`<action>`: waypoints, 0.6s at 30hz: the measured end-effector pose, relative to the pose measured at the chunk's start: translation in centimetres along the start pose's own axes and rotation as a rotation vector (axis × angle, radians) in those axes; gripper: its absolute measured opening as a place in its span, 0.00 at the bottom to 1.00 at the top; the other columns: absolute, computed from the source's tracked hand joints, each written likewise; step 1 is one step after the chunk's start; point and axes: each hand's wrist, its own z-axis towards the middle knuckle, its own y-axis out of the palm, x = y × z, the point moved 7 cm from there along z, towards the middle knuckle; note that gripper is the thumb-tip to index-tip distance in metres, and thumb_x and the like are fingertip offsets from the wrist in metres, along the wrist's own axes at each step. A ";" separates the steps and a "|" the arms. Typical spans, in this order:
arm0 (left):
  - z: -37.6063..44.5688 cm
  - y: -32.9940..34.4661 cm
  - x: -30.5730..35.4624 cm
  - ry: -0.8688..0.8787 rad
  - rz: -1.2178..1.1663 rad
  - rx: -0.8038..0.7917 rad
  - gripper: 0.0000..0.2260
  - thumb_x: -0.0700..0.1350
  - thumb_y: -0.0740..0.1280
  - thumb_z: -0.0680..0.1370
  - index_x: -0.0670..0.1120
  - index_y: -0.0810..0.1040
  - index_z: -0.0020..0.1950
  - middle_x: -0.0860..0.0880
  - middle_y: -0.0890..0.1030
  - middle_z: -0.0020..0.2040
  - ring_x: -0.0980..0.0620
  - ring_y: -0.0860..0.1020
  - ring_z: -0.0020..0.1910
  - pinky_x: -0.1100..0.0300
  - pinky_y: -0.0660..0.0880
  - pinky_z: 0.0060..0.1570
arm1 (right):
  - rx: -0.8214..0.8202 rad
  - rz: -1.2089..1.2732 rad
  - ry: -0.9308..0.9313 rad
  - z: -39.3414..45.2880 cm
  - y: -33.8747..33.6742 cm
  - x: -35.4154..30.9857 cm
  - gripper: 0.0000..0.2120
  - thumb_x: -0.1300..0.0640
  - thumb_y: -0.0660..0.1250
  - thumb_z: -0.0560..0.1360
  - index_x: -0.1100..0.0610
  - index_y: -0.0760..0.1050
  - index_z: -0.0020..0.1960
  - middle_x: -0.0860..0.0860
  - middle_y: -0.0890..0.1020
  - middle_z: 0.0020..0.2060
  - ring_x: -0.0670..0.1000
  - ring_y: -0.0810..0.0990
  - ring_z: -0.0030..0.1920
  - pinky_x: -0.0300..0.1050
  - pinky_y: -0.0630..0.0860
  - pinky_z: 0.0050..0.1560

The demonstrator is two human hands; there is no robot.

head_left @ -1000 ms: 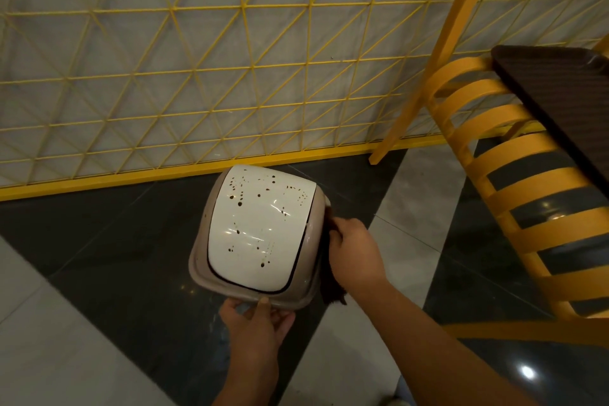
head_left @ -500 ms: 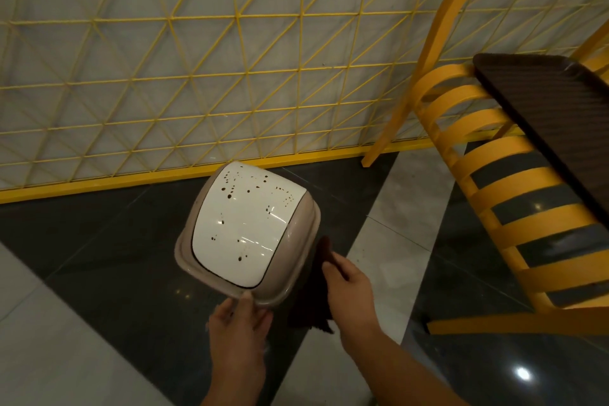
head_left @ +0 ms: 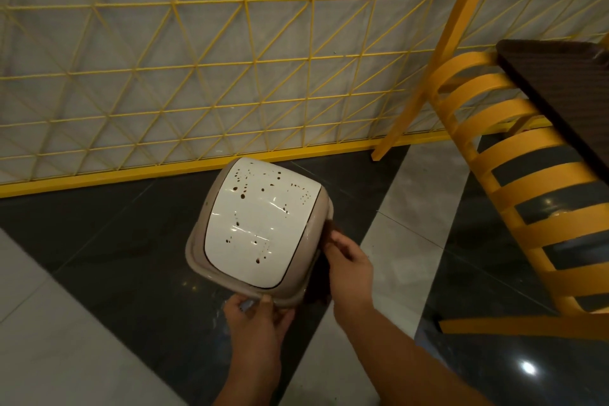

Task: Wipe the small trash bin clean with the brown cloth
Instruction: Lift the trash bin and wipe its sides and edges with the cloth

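Observation:
The small trash bin point(head_left: 263, 224) stands on the dark floor, beige with a white swing lid speckled with brown spots. My left hand point(head_left: 258, 320) grips the bin's near rim, thumb on top. My right hand point(head_left: 349, 265) presses the brown cloth point(head_left: 321, 283) against the bin's right side; the cloth hangs dark between hand and bin, mostly hidden by my fingers.
A yellow lattice fence point(head_left: 230, 76) with a yellow base rail runs behind the bin. A yellow slatted chair point(head_left: 527, 191) stands at the right, with a dark table edge point(head_left: 560, 92) above it. Grey and black floor tiles point(head_left: 82, 339) surround the bin.
My right hand slid the cloth down the bin's right side, then back up along it. The bin turned slightly under my left hand's hold.

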 end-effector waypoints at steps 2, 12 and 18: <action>0.2 0.1 0.0 0.006 0.001 -0.017 0.16 0.34 0.59 0.81 0.50 0.65 0.64 0.41 0.74 0.61 0.39 0.78 0.57 0.49 0.76 0.48 | 0.019 -0.048 -0.042 1.8 0.4 -1.8 0.11 0.59 0.66 0.76 0.47 0.81 0.53 0.47 0.82 0.51 0.49 0.79 0.54 0.49 0.75 0.59; 1.7 -1.2 -0.1 -0.036 0.042 -0.096 0.14 0.36 0.60 0.80 0.50 0.67 0.63 0.40 0.76 0.62 0.41 0.79 0.55 0.51 0.77 0.47 | -0.101 -0.069 0.243 2.9 -0.4 -0.9 0.07 0.56 0.69 0.72 0.54 0.79 0.50 0.56 0.83 0.47 0.56 0.80 0.48 0.47 0.75 0.41; 3.0 -2.9 0.0 -0.036 0.061 -0.086 0.12 0.37 0.62 0.80 0.53 0.68 0.57 0.35 0.78 0.59 0.43 0.82 0.48 0.55 0.79 0.38 | -0.059 0.136 0.204 -0.3 -1.2 0.7 0.07 0.59 0.69 0.74 0.52 0.79 0.51 0.53 0.83 0.48 0.54 0.81 0.48 0.45 0.77 0.41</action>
